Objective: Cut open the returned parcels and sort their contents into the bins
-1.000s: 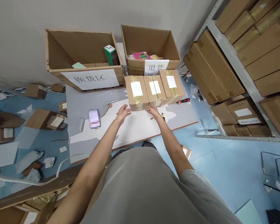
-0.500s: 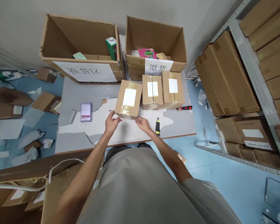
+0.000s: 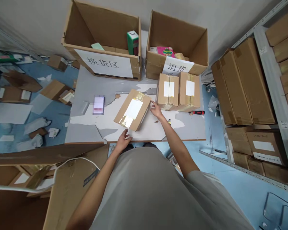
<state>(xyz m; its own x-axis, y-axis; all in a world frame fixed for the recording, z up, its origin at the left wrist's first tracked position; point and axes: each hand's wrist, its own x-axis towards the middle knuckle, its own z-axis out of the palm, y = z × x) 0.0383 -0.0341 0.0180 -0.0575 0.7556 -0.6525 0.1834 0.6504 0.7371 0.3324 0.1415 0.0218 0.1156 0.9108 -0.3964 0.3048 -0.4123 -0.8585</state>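
Observation:
A taped cardboard box (image 3: 132, 109) with a white label lies turned at an angle on the grey-and-white table (image 3: 84, 132). My left hand (image 3: 123, 141) touches its near corner at the table's front edge. My right hand (image 3: 156, 110) presses against its far right side, so the box sits between both hands. Two more taped boxes (image 3: 168, 91) (image 3: 189, 92) with labels stand side by side just right of my right hand.
Two big open cartons with paper signs stand at the back, left (image 3: 105, 28) and right (image 3: 180, 32), each holding small packages. A red-handled cutter (image 3: 198, 112) and a blurred card (image 3: 98, 104) lie on the table. Shelves of cartons (image 3: 242, 80) fill the right; scraps litter the floor left.
The leftmost box was pulled out of the row toward me and rotated. My left hand came back to its near corner and my right hand shifted to its far side.

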